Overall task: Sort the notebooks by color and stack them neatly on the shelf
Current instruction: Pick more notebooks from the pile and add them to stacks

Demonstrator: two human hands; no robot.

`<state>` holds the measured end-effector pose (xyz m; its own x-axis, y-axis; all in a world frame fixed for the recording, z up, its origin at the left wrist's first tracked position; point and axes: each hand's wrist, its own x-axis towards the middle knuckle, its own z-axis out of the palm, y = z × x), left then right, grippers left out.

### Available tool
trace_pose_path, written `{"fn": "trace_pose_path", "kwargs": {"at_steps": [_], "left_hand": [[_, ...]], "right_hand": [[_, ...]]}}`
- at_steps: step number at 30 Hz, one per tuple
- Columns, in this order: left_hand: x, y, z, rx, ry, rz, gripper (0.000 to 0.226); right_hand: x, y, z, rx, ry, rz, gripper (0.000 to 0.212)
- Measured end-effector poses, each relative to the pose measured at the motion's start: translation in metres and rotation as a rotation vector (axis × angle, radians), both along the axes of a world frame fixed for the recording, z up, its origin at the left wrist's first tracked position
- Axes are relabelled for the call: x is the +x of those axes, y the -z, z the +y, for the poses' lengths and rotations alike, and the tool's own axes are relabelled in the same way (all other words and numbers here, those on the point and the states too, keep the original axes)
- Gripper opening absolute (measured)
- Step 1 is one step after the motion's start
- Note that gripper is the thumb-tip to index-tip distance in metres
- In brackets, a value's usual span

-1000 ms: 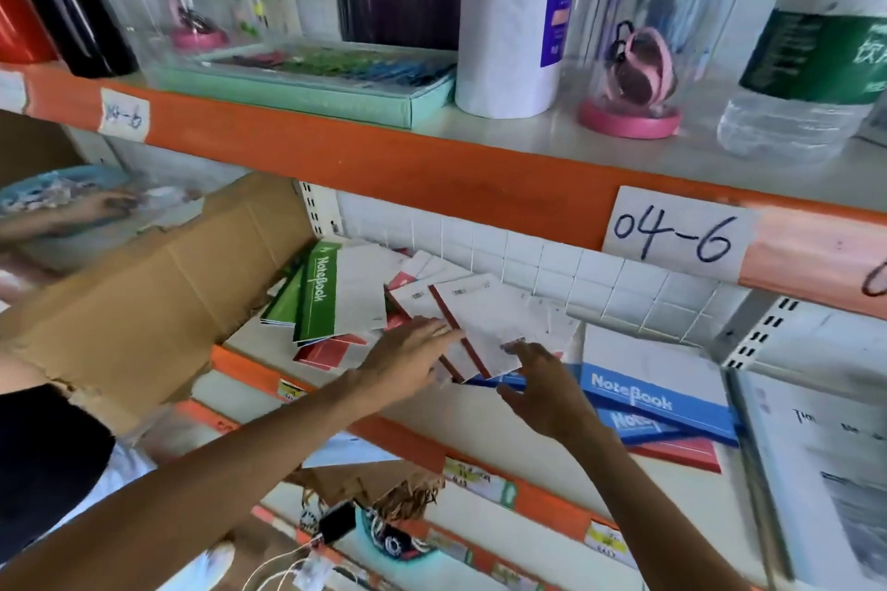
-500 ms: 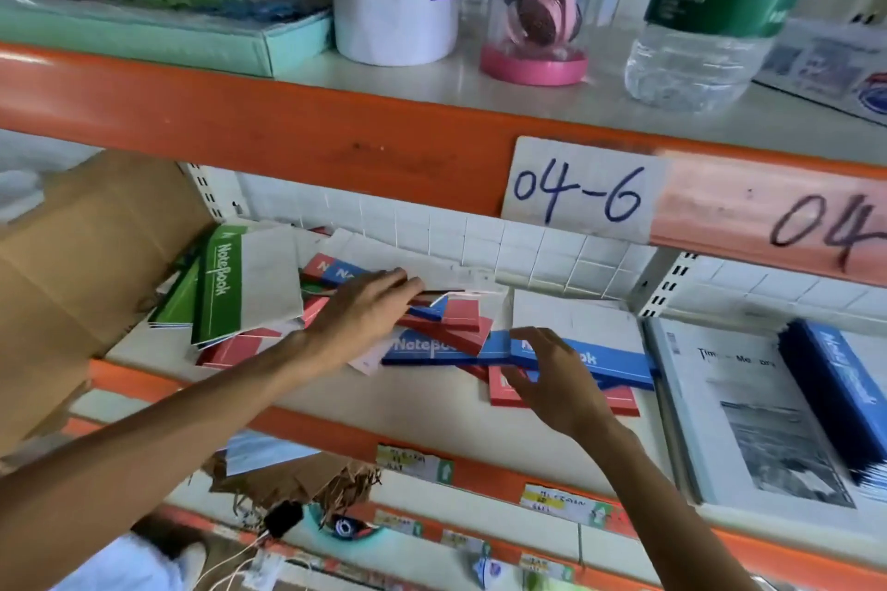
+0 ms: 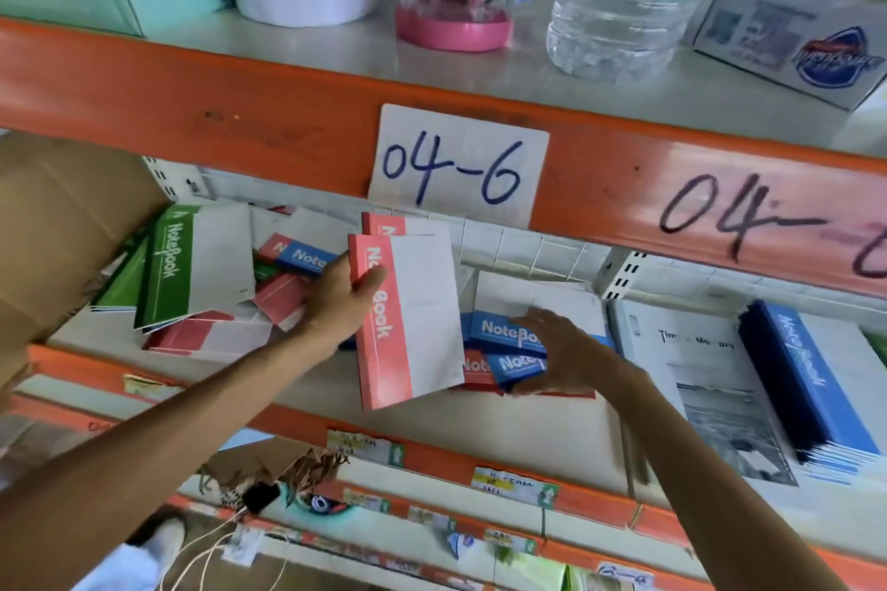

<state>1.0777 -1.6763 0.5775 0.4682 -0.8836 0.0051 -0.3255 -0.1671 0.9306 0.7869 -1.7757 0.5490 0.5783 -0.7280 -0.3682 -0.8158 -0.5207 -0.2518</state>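
Notebooks are lying mixed by colour on the middle shelf [image 3: 566, 427], and one thing is differing from half a second ago: the left hand [image 3: 343, 298], then resting flat on the pile, is now holding a red-and-white notebook [image 3: 413, 322] up off it, nearly upright, with a second red one just behind. Its thumb is lying across the red spine strip while the other fingers are going behind the cover, so the grip is clamping the thin, flat booklet. At four o'clock from it, the right hand [image 3: 561, 360] is resting on the blue notebooks [image 3: 504, 336], fingers spread and slightly curled, tips touching the glossy covers. Green notebooks [image 3: 168, 269] are leaning at nine o'clock against a brown cardboard box [image 3: 62, 226]. A taller blue stack [image 3: 811, 384] is sitting at three o'clock on a grey printed sheet. A paper label [image 3: 456, 163] reading 04-6 is sticking to the orange steel beam at twelve o'clock.
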Motion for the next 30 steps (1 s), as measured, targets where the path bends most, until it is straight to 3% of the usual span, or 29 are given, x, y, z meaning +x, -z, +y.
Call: {"fn": "trace_pose_path", "kwargs": {"at_steps": [8,11,16,20,23,26,30], "left_hand": [[-0.001,0.044,0.018,0.227,-0.221,0.332,0.033],[-0.001,0.049,0.025,0.301,-0.141,0.318,0.03],[0.003,0.043,0.027,0.26,-0.09,0.292,0.03],[0.01,0.044,0.03,0.263,-0.103,0.327,0.03],[0.007,0.048,0.032,0.257,-0.118,0.329,0.026],[0.003,0.051,0.034,0.237,-0.14,0.363,0.026],[-0.008,0.053,0.035,0.22,-0.175,0.412,0.031]], "right_hand": [[-0.003,0.0,-0.016,-0.155,-0.182,0.111,0.109],[-0.005,-0.002,-0.022,-0.225,-0.261,0.146,0.091],[-0.008,-0.004,-0.025,-0.269,-0.416,0.305,0.107],[-0.011,-0.001,-0.022,-0.363,-0.512,0.365,0.101],[-0.013,0.005,-0.021,-0.406,-0.497,0.279,0.08],[-0.018,0.01,-0.022,-0.36,-0.42,0.06,0.058],[-0.02,0.008,-0.021,-0.35,-0.212,-0.076,0.038]]}}
